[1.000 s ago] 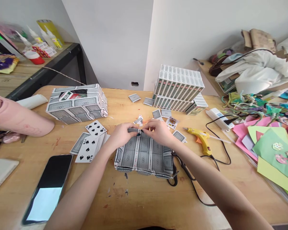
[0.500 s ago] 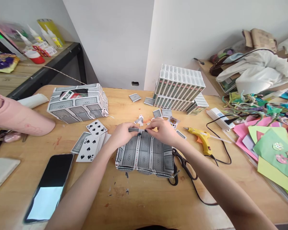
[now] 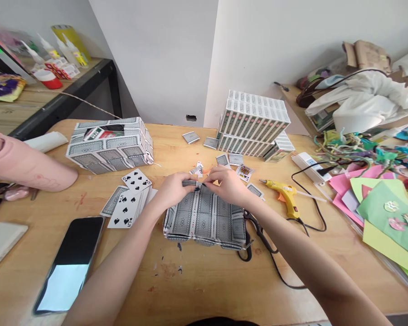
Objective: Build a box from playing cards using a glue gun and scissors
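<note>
A box covered with grey-backed playing cards (image 3: 204,217) lies on the table in front of me. My left hand (image 3: 177,190) is closed at its far edge, with thumb and fingers pinching a narrow card-covered strip there. Just beside it, the bent fingers of my right hand (image 3: 224,183) are pinched together on the same edge, close to the left thumb. The fingertips partly hide that spot. Black-handled scissors (image 3: 260,233) lie by the box's right side, partly under my right forearm.
Right of the box lies a yellow glue gun (image 3: 289,199) with its cord. Card packs (image 3: 255,122) stand stacked behind. At left are another card-covered box (image 3: 112,156), loose playing cards (image 3: 125,210), a phone (image 3: 70,267) and a pink rolled item (image 3: 30,165). Coloured paper (image 3: 387,217) fills the right edge.
My right fingers have shifted slightly left along the box's far edge, toward the left thumb. My left hand keeps its hold, and the box stays in place.
</note>
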`<state>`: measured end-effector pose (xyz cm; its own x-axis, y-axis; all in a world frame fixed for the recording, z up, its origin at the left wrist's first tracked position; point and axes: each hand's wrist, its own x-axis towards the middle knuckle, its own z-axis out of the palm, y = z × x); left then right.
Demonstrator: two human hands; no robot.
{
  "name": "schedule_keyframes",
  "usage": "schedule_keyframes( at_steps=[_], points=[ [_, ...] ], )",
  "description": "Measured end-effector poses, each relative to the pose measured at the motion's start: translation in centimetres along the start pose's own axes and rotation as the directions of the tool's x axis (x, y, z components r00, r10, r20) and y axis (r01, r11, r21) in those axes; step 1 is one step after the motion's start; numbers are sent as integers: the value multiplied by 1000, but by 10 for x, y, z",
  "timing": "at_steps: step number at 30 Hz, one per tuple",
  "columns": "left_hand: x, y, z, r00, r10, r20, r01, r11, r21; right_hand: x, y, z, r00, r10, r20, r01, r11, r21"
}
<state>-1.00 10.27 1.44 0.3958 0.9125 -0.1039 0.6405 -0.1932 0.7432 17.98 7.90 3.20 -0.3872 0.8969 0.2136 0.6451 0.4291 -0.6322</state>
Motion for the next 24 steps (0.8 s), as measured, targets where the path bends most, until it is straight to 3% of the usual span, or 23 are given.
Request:
schedule_keyframes(
  at_steps=[10, 14, 16, 17, 20, 24],
  points=[
    [1, -4, -3, 996, 59, 70, -51, 991, -121, 3, 0, 7, 1000, -9, 1, 9, 999, -52],
    [2, -4, -4, 994, 66, 82, -47, 976, -214, 4, 4, -8, 990, 142, -1, -141, 986, 89],
    [2, -2, -5, 994, 69, 81, -48, 968, -245, 7, 14, -22, 946, 314, -85, -302, 945, 129],
    [2, -1, -6, 994, 73, 81, -50, 966, -252, 9, 21, -28, 899, 400, -177, -385, 916, 114],
    [1, 2, -6, 995, 66, 71, -48, 972, -231, 14, 46, -40, 803, 497, -329, -524, 852, 7],
    [-1, 4, -6, 996, 79, 38, -72, 984, -166, 22, 73, -32, 816, 489, -308, -551, 819, -160]
  ],
)
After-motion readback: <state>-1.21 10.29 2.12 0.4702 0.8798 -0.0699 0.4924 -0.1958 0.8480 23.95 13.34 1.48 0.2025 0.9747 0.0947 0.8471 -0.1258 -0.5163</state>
